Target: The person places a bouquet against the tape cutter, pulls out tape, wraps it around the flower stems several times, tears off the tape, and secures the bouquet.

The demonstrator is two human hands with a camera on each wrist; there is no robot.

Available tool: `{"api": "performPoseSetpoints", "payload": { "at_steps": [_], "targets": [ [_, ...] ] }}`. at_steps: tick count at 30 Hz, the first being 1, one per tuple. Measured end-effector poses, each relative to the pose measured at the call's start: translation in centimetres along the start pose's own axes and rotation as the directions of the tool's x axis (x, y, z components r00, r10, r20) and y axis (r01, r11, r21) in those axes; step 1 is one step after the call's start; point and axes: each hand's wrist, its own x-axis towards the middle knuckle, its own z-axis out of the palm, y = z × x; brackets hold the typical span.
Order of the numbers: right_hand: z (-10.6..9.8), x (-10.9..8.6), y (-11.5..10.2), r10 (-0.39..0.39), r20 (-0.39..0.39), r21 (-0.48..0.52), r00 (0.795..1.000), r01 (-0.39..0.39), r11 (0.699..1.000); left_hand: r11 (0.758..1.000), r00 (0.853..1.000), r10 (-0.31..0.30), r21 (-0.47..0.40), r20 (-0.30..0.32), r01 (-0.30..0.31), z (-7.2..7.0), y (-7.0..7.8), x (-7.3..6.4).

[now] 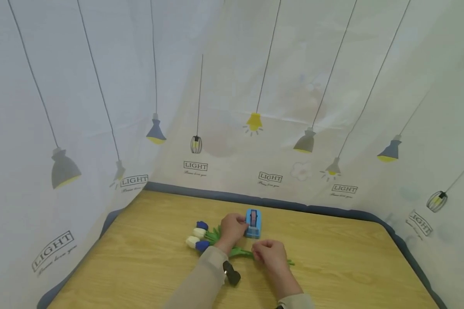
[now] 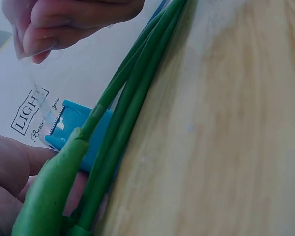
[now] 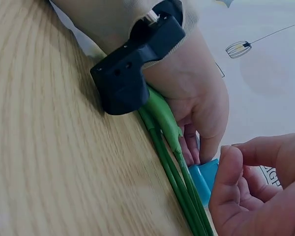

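Observation:
My left hand (image 1: pixel 232 229) holds the side of a blue tape dispenser (image 1: pixel 253 231) on the table. With thumb and forefinger, my right hand (image 1: pixel 270 253) pinches the end of a clear tape strip (image 2: pixel 42 98). In the left wrist view the strip runs from the dispenser's toothed cutter up to the right fingertips. A bunch of tulips, with white heads (image 1: pixel 192 241) and blue heads (image 1: pixel 202 246), lies across the table under the left wrist. Its green stems (image 2: pixel 137 83) pass beside the dispenser, and the right hand covers part of them in the head view.
The wooden table (image 1: pixel 344 262) is bordered at the back and sides by a dark blue band (image 1: pixel 224 196). Behind it hangs a pale curtain (image 1: pixel 232 94) printed with lamps. A black wrist camera (image 1: pixel 232 274) sits on the left sleeve, close to the stems.

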Motion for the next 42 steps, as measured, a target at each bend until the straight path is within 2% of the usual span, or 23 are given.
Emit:
{"api": "performPoseSetpoints", "payload": {
  "at_steps": [7,16,26,28,32,36,42],
  "targets": [
    [-0.2,-0.6,0.3,0.001,-0.020,-0.079,1.000,-0.003,0.997,1.000,1.000,-0.002,-0.002,0.004,0.002,0.2,0.0,-0.2],
    [-0.3,-0.7,0.7,-0.002,-0.015,-0.111,1.000,0.000,0.994,1.000,1.000,-0.009,0.001,0.003,0.009,-0.4,0.2,-0.3],
    [0.3,-0.9,1.2,0.028,0.115,-0.133,0.993,-0.012,0.991,1.000,1.000,-0.023,-0.008,0.004,0.023,-0.3,0.5,-0.4],
    [0.3,-0.8,1.1,0.029,0.095,-0.143,0.995,-0.016,0.990,1.000,1.000,-0.025,-0.010,0.001,0.025,-0.2,0.4,-0.3],
    [-0.2,0.0,0.9,0.021,-0.022,-0.151,1.000,-0.024,0.988,1.000,1.000,-0.018,-0.012,0.000,0.018,-0.2,0.2,-0.2],
    [-0.4,0.8,0.7,-0.021,-0.120,-0.155,0.993,0.002,0.988,1.000,1.000,-0.013,-0.009,-0.007,0.013,-0.2,0.1,-0.1],
    [0.0,2.2,0.7,-0.064,-0.130,-0.167,0.989,0.041,0.985,1.000,1.000,-0.013,-0.013,-0.004,0.013,0.1,0.1,-0.1]
  ]
}}
